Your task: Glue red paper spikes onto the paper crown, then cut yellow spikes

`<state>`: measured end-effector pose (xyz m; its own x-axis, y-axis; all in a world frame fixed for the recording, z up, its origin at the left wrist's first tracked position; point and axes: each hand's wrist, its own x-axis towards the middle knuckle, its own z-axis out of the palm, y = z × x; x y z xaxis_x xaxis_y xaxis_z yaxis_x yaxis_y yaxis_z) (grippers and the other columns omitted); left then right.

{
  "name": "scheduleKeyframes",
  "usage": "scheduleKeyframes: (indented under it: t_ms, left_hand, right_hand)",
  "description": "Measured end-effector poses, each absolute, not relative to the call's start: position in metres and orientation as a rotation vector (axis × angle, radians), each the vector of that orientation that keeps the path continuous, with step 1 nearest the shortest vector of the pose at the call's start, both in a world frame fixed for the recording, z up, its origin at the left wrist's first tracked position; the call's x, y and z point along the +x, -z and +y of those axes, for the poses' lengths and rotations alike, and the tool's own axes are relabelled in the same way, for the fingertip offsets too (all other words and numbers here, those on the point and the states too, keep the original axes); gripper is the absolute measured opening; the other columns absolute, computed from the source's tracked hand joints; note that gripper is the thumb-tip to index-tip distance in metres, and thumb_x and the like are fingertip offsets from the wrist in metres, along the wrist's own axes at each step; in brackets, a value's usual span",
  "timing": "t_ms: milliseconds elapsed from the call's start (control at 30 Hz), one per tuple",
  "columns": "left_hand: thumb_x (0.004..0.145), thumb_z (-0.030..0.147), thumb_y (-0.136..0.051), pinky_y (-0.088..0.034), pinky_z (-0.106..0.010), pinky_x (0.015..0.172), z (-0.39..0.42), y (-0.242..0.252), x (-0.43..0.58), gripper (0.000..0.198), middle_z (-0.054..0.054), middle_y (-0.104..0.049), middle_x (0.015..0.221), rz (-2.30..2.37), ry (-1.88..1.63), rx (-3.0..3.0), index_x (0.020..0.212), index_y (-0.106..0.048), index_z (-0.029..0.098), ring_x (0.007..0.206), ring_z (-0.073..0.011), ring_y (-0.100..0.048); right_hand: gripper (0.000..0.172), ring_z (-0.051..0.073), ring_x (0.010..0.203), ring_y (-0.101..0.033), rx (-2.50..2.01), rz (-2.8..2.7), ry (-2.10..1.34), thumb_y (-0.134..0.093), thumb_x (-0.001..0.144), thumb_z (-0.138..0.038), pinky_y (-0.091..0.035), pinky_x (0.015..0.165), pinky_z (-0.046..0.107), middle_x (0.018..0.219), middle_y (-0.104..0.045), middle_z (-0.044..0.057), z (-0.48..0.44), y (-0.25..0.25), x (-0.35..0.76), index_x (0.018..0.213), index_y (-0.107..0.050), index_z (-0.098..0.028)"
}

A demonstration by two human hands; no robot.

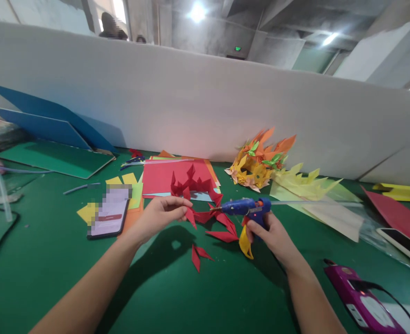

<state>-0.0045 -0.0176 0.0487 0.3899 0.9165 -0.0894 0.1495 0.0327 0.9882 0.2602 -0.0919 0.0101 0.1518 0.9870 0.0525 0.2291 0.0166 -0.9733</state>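
My right hand (272, 236) grips a blue glue gun (248, 207) by its handle, a clear glue stick poking out behind it to the right. The nozzle points left at a folded red paper piece (200, 216). My left hand (161, 214) pinches that piece at its left end. More folded red paper shapes (198, 254) lie on the green table (52, 260) beneath, and a yellow strip (245, 243) hangs below the gun.
A phone (109, 217) lies left on coloured paper scraps. Red paper sheets (163, 176) and spiky red shapes sit behind. Orange-yellow paper flowers (259, 162) and yellow sheets are at right. A purple device (360, 297) with a cable is near right. Blue boards lean on the white wall.
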Motion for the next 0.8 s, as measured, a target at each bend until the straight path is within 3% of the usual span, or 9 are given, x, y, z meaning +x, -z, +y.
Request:
scheduleKeyframes:
  t_ms: [167, 333, 500, 633, 800]
  left_hand:
    - [0.069, 0.022, -0.067, -0.046, -0.024, 0.062, -0.02, -0.05, -0.002, 0.013, 0.002, -0.062, 0.063, 1.032, -0.783, 1.434, 0.08, -0.073, 0.018, 0.059, -0.0109, -0.055]
    - [0.07, 0.017, -0.065, -0.047, -0.024, 0.063, -0.023, -0.051, 0.001, 0.011, 0.002, -0.062, 0.065, 1.035, -0.726, 1.403, 0.079, -0.071, 0.018, 0.059, -0.0097, -0.055]
    - [0.072, 0.017, -0.063, -0.047, -0.024, 0.062, -0.023, -0.049, 0.002, 0.012, 0.004, -0.059, 0.061, 0.98, -0.714, 1.399, 0.083, -0.068, 0.017, 0.056, -0.0093, -0.055]
    - [0.073, 0.018, -0.064, -0.046, -0.025, 0.063, -0.022, -0.044, 0.002, 0.015, 0.004, -0.06, 0.065, 0.955, -0.71, 1.406, 0.087, -0.064, 0.016, 0.057, -0.009, -0.056]
    - [0.07, 0.019, -0.067, -0.046, -0.024, 0.062, -0.021, -0.039, 0.002, 0.017, 0.004, -0.059, 0.069, 0.916, -0.759, 1.395, 0.084, -0.058, 0.018, 0.062, -0.0093, -0.056]
  right_hand:
    - [0.051, 0.021, 0.071, -0.057, -1.639, -1.127, -0.653, -0.059, 0.065, -0.064, -0.044, 0.063, 0.03, 0.078, -0.065, 0.004, -0.082, -0.004, 0.27, 0.089, -0.059, -0.019]
    - [0.05, 0.021, 0.063, -0.055, -1.905, -1.24, -0.545, -0.045, 0.069, -0.067, -0.038, 0.056, 0.029, 0.066, -0.062, 0.003, -0.076, 0.005, 0.276, 0.074, -0.059, -0.019]
    - [0.037, 0.022, 0.062, -0.057, -2.054, -1.33, -0.389, -0.041, 0.075, -0.056, -0.037, 0.054, 0.029, 0.067, -0.062, 0.005, -0.072, 0.016, 0.28, 0.067, -0.051, -0.022]
    - [0.027, 0.022, 0.067, -0.059, -2.156, -1.347, -0.335, -0.041, 0.08, -0.046, -0.038, 0.057, 0.029, 0.071, -0.061, 0.006, -0.069, 0.022, 0.283, 0.068, -0.047, -0.023]
    - [0.021, 0.02, 0.061, -0.056, -2.219, -1.307, -0.325, -0.046, 0.08, -0.043, -0.036, 0.054, 0.027, 0.066, -0.056, 0.002, -0.071, 0.022, 0.282, 0.073, -0.039, -0.024]
